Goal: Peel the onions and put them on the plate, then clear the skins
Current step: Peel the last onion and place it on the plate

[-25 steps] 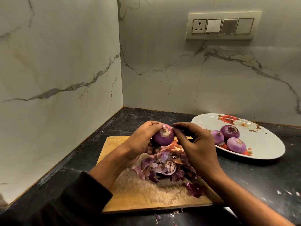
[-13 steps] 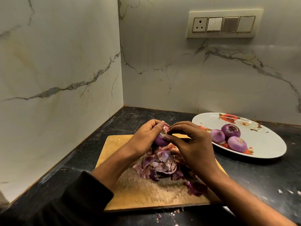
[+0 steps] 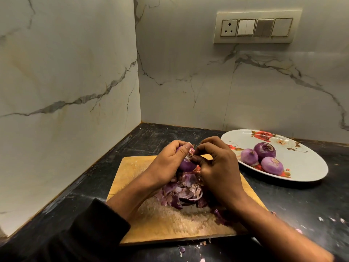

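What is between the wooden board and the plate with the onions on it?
Only bare black counter lies between the cutting board and the plate, as the head view shows.

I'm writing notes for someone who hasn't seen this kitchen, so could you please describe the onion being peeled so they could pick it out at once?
Find the wooden cutting board on the black counter, in front of the wall corner. Above its heap of purple skins, the left hand grips one purple onion while the right hand picks at its top. Unlike the three onions on the flowered plate, it is held in the air.
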### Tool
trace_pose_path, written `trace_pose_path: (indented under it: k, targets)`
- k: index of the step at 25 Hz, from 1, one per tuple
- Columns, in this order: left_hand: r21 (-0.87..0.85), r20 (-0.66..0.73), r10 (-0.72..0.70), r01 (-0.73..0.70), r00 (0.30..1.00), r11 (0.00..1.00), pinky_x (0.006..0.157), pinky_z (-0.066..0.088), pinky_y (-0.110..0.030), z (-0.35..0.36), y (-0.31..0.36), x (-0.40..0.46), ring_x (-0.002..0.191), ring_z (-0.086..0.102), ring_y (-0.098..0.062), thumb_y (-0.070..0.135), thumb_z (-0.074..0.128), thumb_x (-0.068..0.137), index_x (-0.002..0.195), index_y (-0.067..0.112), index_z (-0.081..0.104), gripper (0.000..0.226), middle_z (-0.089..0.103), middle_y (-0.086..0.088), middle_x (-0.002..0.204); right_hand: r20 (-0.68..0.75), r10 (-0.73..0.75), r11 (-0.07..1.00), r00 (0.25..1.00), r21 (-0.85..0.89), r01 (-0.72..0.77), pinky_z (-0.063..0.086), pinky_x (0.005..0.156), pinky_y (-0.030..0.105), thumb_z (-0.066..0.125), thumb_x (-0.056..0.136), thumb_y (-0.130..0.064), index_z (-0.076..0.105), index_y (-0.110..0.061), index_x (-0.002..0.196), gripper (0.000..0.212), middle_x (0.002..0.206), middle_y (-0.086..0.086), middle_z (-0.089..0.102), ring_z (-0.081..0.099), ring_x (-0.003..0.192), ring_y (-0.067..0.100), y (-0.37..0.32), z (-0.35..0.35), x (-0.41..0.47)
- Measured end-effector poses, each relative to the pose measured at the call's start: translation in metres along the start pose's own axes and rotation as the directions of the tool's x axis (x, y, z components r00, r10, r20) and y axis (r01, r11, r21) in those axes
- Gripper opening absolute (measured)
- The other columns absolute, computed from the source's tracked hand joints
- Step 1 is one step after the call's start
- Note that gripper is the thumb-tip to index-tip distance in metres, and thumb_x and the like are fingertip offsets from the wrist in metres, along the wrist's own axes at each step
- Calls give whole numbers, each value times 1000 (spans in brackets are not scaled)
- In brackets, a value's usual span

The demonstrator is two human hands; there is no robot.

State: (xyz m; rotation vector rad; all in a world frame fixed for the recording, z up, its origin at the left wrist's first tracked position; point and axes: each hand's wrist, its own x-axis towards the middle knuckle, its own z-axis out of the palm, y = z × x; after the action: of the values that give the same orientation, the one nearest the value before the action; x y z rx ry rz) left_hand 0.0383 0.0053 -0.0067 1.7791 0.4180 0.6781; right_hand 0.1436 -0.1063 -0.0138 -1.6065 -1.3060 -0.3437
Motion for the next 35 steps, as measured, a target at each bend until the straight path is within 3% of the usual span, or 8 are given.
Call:
trace_pose_path:
  k: [2,7,13,22,25,29,32,35]
  targets:
    - [-16,2,5,-5,1000,1000,90,56,-37,0,0,0,103,68,-24,30,45,103,121,10,60,30,67,-10,112,24,0,999,1000,-48,1,53,67,27,76,79,4,71,-9,86,15,93,-4,59,59,80,10,-2,1,1]
    - [-85,-29,-5,3,1000,996,78,58,-30,0,3,0,91,67,-15,33,43,104,120,13,59,31,67,-7,108,-44,-26,1000,999,8,26,50,73,10,77,82,-1,73,-11,92,15,94,-8,63,62,85,3,-4,1,0]
    - [-25,-51,14,-15,999,1000,90,58,-37,1,3,-1,101,67,-19,36,45,102,121,16,59,31,66,-4,110,-47,-13,999,999,49,15,49,71,10,80,78,-2,75,-12,87,14,94,-7,62,61,86,1,1,-2,1]
    - [-69,-24,-28,26,999,997,93,56,-38,2,4,-1,105,67,-24,30,44,103,121,10,59,31,67,-13,114,7,-45,996,999,-82,45,51,62,30,71,79,6,64,-8,84,17,98,-4,50,54,80,13,0,6,0]
    - [-193,24,-80,83,996,978,85,58,-36,0,4,-1,94,68,-22,33,43,104,120,8,60,34,67,-21,114,40,-79,994,996,-70,82,42,63,19,63,80,2,56,-15,85,19,101,-7,42,48,84,13,0,7,1]
    - [-288,100,-142,165,985,943,72,61,-43,-1,6,-1,80,67,-29,37,42,104,124,2,56,43,60,-34,112,59,-85,995,995,-41,87,45,65,25,55,79,-5,53,-16,87,14,104,-7,42,48,90,15,2,7,2]
    - [-301,101,-164,188,981,935,40,45,-19,-1,7,-1,52,57,-12,37,41,105,125,-5,50,48,56,-24,96,42,-72,996,997,54,70,52,72,32,64,84,8,60,-11,90,20,105,-4,50,53,95,16,6,5,1]
    - [-277,74,-155,170,985,946,37,41,-14,-2,7,-1,44,55,-4,37,39,106,118,3,58,40,58,-14,83,11,-34,987,999,159,32,54,77,21,71,87,-3,69,-15,100,18,105,-8,63,62,99,7,5,1,-1]
